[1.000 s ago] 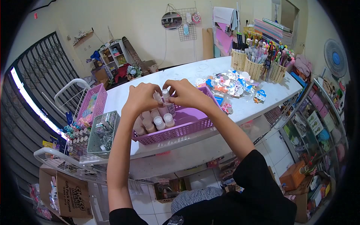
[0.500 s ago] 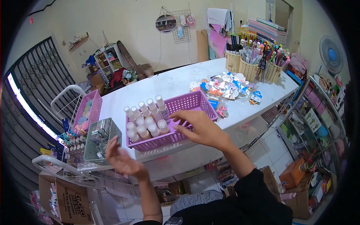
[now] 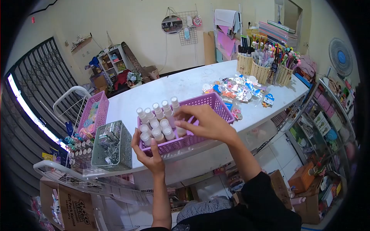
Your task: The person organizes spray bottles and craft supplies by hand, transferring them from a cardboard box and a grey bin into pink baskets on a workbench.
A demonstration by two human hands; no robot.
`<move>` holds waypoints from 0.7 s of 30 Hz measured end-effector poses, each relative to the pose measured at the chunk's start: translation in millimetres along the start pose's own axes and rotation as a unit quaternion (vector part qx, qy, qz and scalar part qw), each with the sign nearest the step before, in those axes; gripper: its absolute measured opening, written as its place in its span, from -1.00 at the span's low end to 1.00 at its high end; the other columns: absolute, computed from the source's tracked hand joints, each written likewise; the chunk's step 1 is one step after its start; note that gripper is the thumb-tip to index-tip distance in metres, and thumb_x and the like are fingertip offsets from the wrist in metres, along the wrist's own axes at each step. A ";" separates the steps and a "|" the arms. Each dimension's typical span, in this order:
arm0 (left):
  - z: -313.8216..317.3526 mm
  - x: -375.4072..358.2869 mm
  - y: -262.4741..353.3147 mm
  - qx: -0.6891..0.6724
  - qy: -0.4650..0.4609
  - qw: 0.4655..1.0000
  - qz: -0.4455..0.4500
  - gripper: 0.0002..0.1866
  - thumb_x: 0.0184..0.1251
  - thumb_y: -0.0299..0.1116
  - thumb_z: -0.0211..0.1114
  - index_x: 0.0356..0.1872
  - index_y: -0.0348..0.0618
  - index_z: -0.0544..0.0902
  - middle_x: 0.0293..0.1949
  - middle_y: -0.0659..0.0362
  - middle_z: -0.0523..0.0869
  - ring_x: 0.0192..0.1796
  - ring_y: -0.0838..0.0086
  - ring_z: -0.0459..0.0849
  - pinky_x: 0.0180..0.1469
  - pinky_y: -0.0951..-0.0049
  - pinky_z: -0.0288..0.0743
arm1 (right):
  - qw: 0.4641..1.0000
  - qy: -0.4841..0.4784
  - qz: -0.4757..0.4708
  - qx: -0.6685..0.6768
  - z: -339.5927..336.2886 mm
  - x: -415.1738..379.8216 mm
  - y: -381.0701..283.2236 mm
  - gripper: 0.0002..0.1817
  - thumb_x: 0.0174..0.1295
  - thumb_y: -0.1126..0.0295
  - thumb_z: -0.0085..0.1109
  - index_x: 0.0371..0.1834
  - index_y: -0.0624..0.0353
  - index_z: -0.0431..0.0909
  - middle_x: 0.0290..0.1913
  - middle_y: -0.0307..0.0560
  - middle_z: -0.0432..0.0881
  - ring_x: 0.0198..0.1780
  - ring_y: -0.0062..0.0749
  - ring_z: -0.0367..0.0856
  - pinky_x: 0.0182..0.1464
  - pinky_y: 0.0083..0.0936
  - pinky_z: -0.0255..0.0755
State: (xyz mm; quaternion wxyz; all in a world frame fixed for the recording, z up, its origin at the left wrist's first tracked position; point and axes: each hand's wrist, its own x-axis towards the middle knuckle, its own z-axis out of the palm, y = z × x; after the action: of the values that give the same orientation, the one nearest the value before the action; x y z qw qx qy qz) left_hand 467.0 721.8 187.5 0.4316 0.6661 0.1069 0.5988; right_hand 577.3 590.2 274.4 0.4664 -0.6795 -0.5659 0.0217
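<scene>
A purple perforated basket (image 3: 192,144) stands at the near edge of the table. Upright white-capped bottles (image 3: 156,122) fill its left part in rows. My left hand (image 3: 152,158) is at the basket's near left corner, fingers along the left end and thumb in front, closed round the corner. My right hand (image 3: 210,123) reaches in over the right side of the rows. Its thumb and fingers curl about the top of a bottle (image 3: 180,131) at the front row's right end, hiding the cap. The basket's right part shows a bare purple floor.
A grey-green basket (image 3: 129,154) of small packs stands at my left, with a pink basket (image 3: 102,111) behind it. Shiny packaged trinkets (image 3: 243,88) lie at the right. Wicker pen holders (image 3: 260,73) stand beyond them. White rails (image 3: 58,163) border the left side.
My left hand has come up and right to the basket's corner. My right hand has moved over the bottle at the row's end. The basket has shifted slightly right.
</scene>
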 end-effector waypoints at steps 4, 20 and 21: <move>-0.8 -1.2 -1.8 -0.007 0.000 1.000 0.007 -0.53 0.11 -0.32 0.08 0.03 -0.36 0.28 -0.01 0.01 0.36 0.07 0.32 0.31 0.14 0.36 0.10 | 0.998 -0.029 -0.030 -0.044 2.0 21.7 -1.7 -0.70 0.02 0.27 0.11 -0.26 0.27 0.46 -0.41 -0.01 0.57 -0.36 -0.35 0.57 -0.34 -0.56 0.42; -2.8 -1.9 -4.7 -0.032 -0.006 0.999 0.022 -0.57 0.09 -0.32 0.07 -0.05 -0.40 0.32 0.00 -0.10 0.39 0.14 0.15 0.28 0.17 0.25 0.07 | 0.990 0.008 -0.018 -0.141 4.6 26.0 -1.9 -0.77 -0.11 0.42 0.20 -0.40 0.31 0.45 -0.52 -0.02 0.56 -0.48 -0.40 0.55 -0.38 -0.60 0.41; -3.0 -2.0 -4.5 -0.030 -0.003 0.999 0.024 -0.57 0.09 -0.32 0.07 -0.05 -0.40 0.32 0.00 -0.10 0.38 0.13 0.15 0.28 0.17 0.25 0.07 | 0.993 -0.007 0.006 -0.115 4.1 25.3 -5.2 -0.76 -0.11 0.42 0.21 -0.39 0.31 0.45 -0.52 -0.04 0.56 -0.47 -0.42 0.56 -0.38 -0.61 0.41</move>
State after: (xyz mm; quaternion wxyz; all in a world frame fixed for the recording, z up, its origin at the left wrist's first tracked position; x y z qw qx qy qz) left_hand 465.5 724.6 182.6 0.4370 0.6574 0.0718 0.6097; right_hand 580.2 612.2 288.1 0.3811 -0.7319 -0.5637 -0.0357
